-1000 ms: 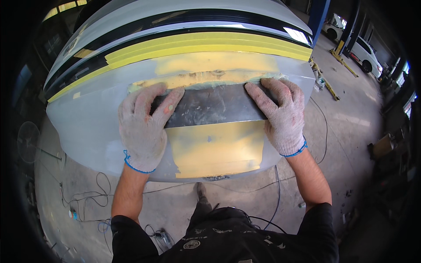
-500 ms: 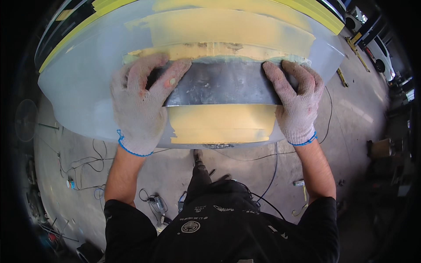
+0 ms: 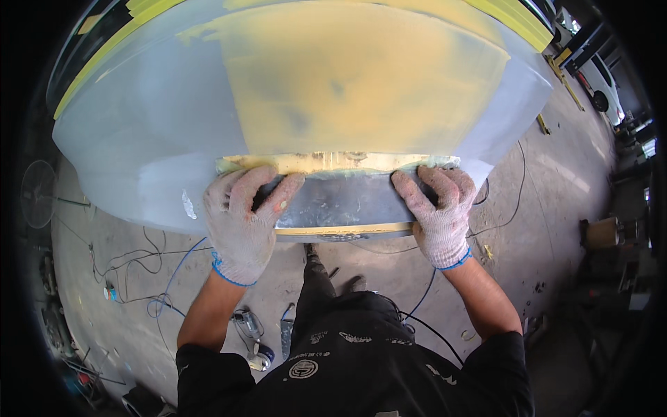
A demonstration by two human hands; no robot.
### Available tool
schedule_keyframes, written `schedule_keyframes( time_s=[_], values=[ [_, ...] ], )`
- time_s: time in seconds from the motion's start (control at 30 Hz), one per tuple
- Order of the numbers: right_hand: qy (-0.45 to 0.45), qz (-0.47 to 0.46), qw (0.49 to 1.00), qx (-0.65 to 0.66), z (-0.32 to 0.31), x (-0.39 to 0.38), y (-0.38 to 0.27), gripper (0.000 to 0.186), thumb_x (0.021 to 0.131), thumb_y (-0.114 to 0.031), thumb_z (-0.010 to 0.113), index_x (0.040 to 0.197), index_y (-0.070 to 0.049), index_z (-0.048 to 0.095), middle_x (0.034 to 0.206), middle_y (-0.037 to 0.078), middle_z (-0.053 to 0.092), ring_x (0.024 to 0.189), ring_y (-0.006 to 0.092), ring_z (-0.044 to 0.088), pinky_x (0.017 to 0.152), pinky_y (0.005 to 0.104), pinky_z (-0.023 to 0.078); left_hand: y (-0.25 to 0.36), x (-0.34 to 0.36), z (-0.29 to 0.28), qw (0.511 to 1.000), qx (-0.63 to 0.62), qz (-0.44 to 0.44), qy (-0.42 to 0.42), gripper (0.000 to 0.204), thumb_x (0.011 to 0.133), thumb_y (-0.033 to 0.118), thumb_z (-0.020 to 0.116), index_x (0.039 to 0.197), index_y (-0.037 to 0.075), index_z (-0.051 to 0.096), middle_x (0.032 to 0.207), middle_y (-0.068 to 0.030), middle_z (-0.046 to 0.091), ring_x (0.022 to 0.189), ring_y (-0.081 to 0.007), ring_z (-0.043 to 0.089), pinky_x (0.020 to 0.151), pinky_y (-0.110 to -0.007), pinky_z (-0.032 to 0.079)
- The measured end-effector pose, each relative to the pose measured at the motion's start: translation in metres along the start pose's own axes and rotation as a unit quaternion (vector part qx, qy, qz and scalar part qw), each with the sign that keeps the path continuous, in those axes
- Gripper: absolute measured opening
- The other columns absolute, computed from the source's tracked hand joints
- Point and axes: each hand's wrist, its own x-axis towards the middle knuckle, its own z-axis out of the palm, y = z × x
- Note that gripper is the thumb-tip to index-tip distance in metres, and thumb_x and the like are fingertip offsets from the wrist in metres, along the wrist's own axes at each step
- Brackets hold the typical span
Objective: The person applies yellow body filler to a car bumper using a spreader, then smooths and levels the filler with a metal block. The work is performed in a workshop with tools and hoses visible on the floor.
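Observation:
Both gloved hands grip a wide, flexible metal putty spreader (image 3: 346, 200) laid across a grey car panel (image 3: 149, 121). My left hand (image 3: 242, 217) holds its left end and my right hand (image 3: 443, 214) its right end, fingers bent over the dark sheet; thumbs are partly hidden. Along the spreader's far edge runs a strip of yellowish and greenish putty (image 3: 340, 161). Beyond it lies a broad, smooth coat of yellow filler (image 3: 368, 76) with grey showing through in places. A thin band of filler (image 3: 344, 229) shows between the spreader and the panel's near edge.
Yellow masking tape (image 3: 511, 22) borders the panel's far side. Cables and a blue hose (image 3: 167, 285) trail over the floor, with a power tool (image 3: 246, 323) near my left arm. A floor fan (image 3: 38, 194) stands left; a white car (image 3: 603, 90) is at far right.
Both hands have drawn the spreader toward me, close to the panel's near edge. The filler behind it now shows as a longer, smoother coat.

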Motion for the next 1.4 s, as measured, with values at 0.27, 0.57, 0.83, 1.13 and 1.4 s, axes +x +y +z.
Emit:
schedule_keyframes(
  time_s=[0.27,0.57,0.83,1.13,1.4],
  values=[
    [-0.080,0.036,0.996,0.026,-0.014,-0.030,-0.014,0.062,0.069,-0.013,0.068,0.129,-0.029,0.070,0.123,0.002,0.055,0.110,0.0266,0.053,0.096,0.0449,0.043,0.017,-0.019,-0.016,0.996,-0.021,-0.019,-0.087,0.056,0.071,-0.006,0.078,0.120,0.022,0.076,0.116,-0.0020,0.060,0.108,-0.0285,0.054,0.091,-0.040,0.048],
    [-0.171,0.068,0.981,0.063,-0.047,-0.061,-0.030,0.060,0.073,-0.014,0.065,0.132,-0.028,0.069,0.123,0.003,0.054,0.111,0.0268,0.052,0.097,0.0451,0.042,0.049,-0.041,-0.037,0.978,-0.043,-0.052,-0.197,0.049,0.077,-0.006,0.069,0.117,0.021,0.077,0.116,-0.0033,0.063,0.109,-0.0300,0.056,0.091,-0.039,0.047],
    [-0.289,0.087,0.946,0.120,-0.084,-0.066,-0.049,0.051,0.077,-0.019,0.064,0.127,-0.022,0.070,0.121,0.004,0.056,0.111,0.0278,0.055,0.097,0.0448,0.048,0.063,-0.051,-0.076,0.942,-0.071,-0.051,-0.325,0.037,0.084,0.002,0.064,0.115,0.018,0.076,0.113,-0.0040,0.066,0.107,-0.0289,0.060,0.094,-0.041,0.049],
    [0.082,-0.030,0.995,-0.045,-0.064,0.042,0.009,0.055,0.068,-0.015,0.067,0.122,-0.021,0.074,0.121,0.007,0.061,0.108,0.0305,0.057,0.096,0.0465,0.047,0.016,0.046,-0.063,0.996,0.057,0.066,0.030,0.042,0.083,0.009,0.076,0.122,0.024,0.075,0.117,-0.0008,0.065,0.110,-0.0276,0.057,0.091,-0.039,0.049],
    [0.115,-0.036,0.991,-0.065,-0.045,0.092,0.031,0.064,0.067,-0.009,0.070,0.130,-0.023,0.070,0.126,0.007,0.060,0.113,0.0312,0.056,0.102,0.0470,0.044,-0.005,0.091,-0.052,0.990,0.069,0.063,0.108,0.040,0.084,0.009,0.075,0.119,0.029,0.076,0.115,0.0007,0.067,0.105,-0.0255,0.060,0.092,-0.038,0.048]
  ],
)
